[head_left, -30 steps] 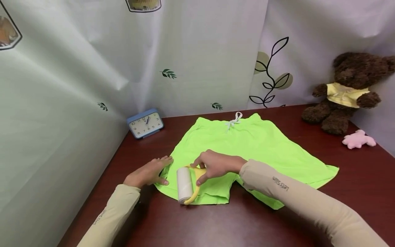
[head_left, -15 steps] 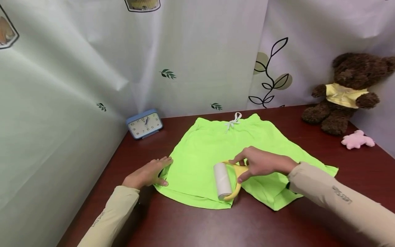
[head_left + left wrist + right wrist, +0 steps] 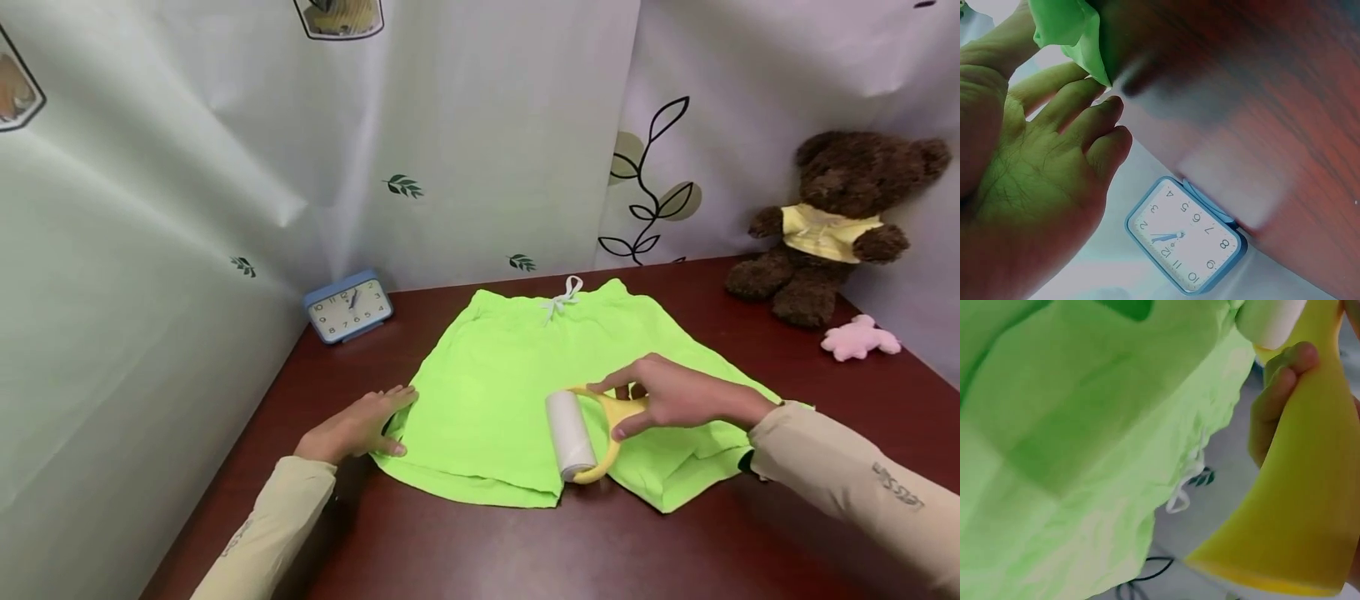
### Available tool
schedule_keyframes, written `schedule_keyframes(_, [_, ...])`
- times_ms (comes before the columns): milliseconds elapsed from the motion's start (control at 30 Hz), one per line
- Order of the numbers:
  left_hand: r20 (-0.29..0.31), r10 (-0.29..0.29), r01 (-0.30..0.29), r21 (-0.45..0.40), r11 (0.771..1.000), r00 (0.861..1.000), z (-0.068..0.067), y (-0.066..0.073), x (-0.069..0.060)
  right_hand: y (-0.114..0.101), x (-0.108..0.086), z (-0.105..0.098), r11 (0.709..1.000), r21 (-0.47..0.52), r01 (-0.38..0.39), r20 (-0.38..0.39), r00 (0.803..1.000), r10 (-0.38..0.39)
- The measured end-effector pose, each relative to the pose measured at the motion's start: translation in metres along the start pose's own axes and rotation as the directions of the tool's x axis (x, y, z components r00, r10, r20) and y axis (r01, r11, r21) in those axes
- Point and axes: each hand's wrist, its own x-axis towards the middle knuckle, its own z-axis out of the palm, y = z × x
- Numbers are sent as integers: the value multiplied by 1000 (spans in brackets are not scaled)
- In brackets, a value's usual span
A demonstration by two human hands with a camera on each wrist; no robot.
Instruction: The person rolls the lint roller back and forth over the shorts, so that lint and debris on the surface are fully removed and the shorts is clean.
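Observation:
Neon green shorts (image 3: 495, 392) with a white drawstring lie spread on the dark red table, waistband toward the wall. My right hand (image 3: 678, 396) grips the yellow handle of a lint roller (image 3: 572, 437), its white roll over the inner edge of the left leg. In the right wrist view the fingers curl around the yellow handle (image 3: 1291, 481). At the shorts' left hem rests my left hand (image 3: 356, 425), fingers fairly straight and thumb spread. The left wrist view shows its palm and fingertips beside the green cloth (image 3: 1079, 31).
A blue alarm clock (image 3: 348, 307) stands at the back left by the wall. At the back right sits a brown teddy bear (image 3: 832, 225) in a yellow shirt, with a small pink plush toy (image 3: 860, 338) in front of it. Patterned sheeting covers the walls.
My right hand has moved the lint roller rightward across the left leg of the shorts to its inner edge. The leg's hem lies flatter now. My left hand has stayed in place.

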Motion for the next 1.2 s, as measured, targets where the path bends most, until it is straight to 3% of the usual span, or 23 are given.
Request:
schedule_keyframes(200, [-16, 13, -13, 11, 1000, 1000, 2, 1, -1, 18, -13, -23, 998, 36, -58, -100, 993, 61])
schedule_keyframes(367, [-15, 0, -1, -15, 1000, 1000, 3, 1, -2, 36, -23, -42, 983, 72, -170, -191, 965, 181])
schedule_keyframes(600, [-16, -2, 1, -41, 999, 1000, 4, 0, -3, 69, -37, -62, 940, 118, -321, -300, 891, 342])
schedule_keyframes(767, [-24, 9, -9, -26, 1000, 1000, 4, -2, -2, 95, -41, -72, 909, 101, -405, -359, 837, 413])
schedule_keyframes(1100, [-28, 17, -18, -16, 1000, 999, 4, -3, -2, 137, -42, -80, 829, 161, -535, -413, 727, 549])
schedule_keyframes(1200, [-30, 27, -28, -24, 999, 999, 4, -3, -2, 144, -42, -81, 814, 190, -550, -422, 702, 573])
